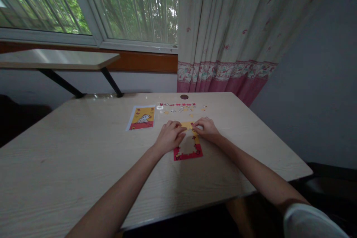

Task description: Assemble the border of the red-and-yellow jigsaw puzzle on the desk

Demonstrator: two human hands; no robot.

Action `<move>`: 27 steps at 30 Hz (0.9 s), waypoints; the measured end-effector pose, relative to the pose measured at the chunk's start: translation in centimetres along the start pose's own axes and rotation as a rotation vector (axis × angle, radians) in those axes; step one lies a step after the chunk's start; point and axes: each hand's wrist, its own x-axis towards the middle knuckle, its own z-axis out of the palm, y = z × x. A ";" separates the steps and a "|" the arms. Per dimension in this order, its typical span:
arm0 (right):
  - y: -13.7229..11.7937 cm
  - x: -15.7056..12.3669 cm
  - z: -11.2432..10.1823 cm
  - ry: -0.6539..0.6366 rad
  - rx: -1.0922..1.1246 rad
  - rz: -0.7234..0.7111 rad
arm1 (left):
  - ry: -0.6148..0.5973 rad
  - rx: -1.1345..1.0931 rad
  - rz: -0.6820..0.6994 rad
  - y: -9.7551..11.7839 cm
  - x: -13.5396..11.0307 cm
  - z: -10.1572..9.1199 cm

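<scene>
A jigsaw puzzle border [187,156], red at the near end and yellow at the far end, lies on the table with bare tabletop inside it. My left hand [169,136] rests at its upper left, thumb and fingers apart, fingertips over the yellow edge. At the upper right, my right hand [208,129] has thumb and forefinger pinched on a small puzzle piece, mostly hidden by the fingers. Beyond the hands lie several loose puzzle pieces [180,111], with a row of red ones [178,104] farthest back. A picture card [142,118] showing a white animal lies left of them.
The pale wooden table [83,156] spreads out on both sides. A dark round spot [184,97] marks its far edge. A raised shelf [55,59] on black brackets stands at the back left. A curtain [223,44] hangs behind, beside the window [134,7].
</scene>
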 end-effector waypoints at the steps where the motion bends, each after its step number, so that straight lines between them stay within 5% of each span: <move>1: -0.1 0.0 0.0 -0.002 0.001 0.000 | -0.011 0.008 0.009 0.0 0.0 0.1; 27: -1.3 -0.6 -1.0 -0.087 -0.155 -0.123 | -0.072 0.105 -0.011 1.0 0.3 0.1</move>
